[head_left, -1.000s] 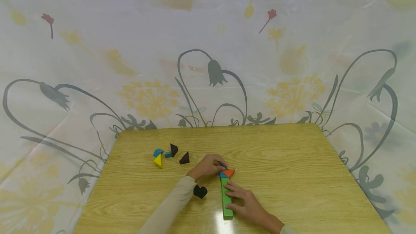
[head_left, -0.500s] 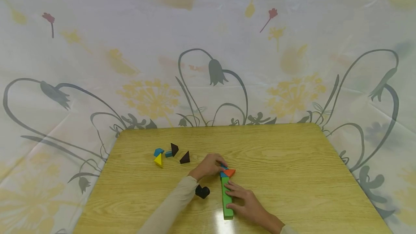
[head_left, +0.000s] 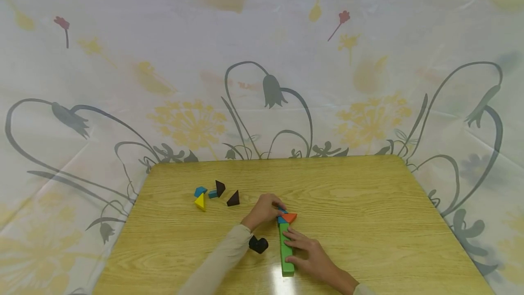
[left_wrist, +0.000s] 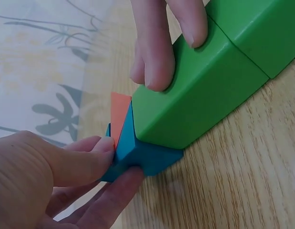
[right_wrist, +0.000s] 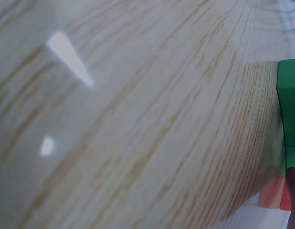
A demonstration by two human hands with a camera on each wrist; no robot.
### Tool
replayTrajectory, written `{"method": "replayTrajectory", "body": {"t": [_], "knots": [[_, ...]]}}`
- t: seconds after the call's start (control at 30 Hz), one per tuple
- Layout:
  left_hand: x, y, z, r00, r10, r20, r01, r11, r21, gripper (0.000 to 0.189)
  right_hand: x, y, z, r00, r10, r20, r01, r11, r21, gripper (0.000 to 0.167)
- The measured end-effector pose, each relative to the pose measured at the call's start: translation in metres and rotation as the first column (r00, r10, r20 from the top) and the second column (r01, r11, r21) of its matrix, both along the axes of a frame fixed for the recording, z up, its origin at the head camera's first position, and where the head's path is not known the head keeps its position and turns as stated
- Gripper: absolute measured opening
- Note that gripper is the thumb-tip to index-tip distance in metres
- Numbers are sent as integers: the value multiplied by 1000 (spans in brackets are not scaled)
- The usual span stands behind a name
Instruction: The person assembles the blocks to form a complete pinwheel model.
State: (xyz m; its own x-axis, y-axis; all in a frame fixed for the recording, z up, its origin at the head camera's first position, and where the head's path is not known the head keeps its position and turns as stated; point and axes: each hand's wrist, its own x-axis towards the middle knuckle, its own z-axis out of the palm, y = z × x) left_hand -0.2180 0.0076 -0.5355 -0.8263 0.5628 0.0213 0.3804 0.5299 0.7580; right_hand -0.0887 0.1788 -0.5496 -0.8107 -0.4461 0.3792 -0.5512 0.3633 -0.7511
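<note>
A row of green blocks (head_left: 285,249) lies lengthwise on the table, with an orange triangular block (head_left: 290,218) and blue blocks at its far end. My left hand (head_left: 264,211) pinches a blue block (left_wrist: 149,156) between thumb and fingers. In the left wrist view this blue block touches the end of a green block (left_wrist: 204,100), and the thumb also lies by the orange block (left_wrist: 119,110). Fingertips of my right hand (head_left: 313,256) rest along the green row, fingers extended. The right wrist view catches only the green side (right_wrist: 290,105) and one finger (right_wrist: 294,195).
Left of the hands lie a yellow triangular block (head_left: 200,202), a blue block (head_left: 200,191), a small blue-grey block (head_left: 213,194) and two dark blocks (head_left: 234,199). A black two-lobed thing (head_left: 259,244) sits at the left cuff. A flower-printed sheet (head_left: 262,117) hangs behind the table (head_left: 368,195).
My left wrist and sleeve have shifted slightly right, the black thing at the cuff with them. The left fingers stay on the blue block; the right hand and green row look unmoved.
</note>
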Motion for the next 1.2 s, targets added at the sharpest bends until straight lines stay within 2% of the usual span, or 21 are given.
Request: {"method": "replayTrajectory", "body": {"t": [0.13, 0.27, 0.43, 0.67, 0.8, 1.03, 1.2], "knots": [[1, 0, 0, 1000, 9, -1, -9, 1000, 3, 9, 2, -1, 7, 1000, 6, 14, -6, 1000, -2, 39], [1, 1, 0, 1000, 9, -22, -9, 1000, 5, 9, 2, -1, 7, 1000, 5, 30, -5, 1000, -4, 39], [2, 2, 1, 1000, 15, -15, -15, 1000, 13, 9, 2, -2, 7, 999, 1, 37, -1, 1000, -2, 39], [4, 3, 2, 999, 41, -3, -41, 999, 8, 7, 1, -2, 6, 1000, 2, 11, -2, 1000, -5, 39], [6, 4, 2, 999, 42, 7, -42, 999, 27, 8, 1, -2, 5, 1000, 2, 2, -2, 1000, -5, 38], [7, 4, 0, 999, 31, -16, -30, 997, 66, 9, 1, -1, 5, 1000, -1, 3, 1, 1000, -6, 39], [9, 4, 0, 999, 43, -9, -43, 997, 72, 9, 1, -1, 4, 1000, -4, -8, 4, 1000, -3, 39]]}}
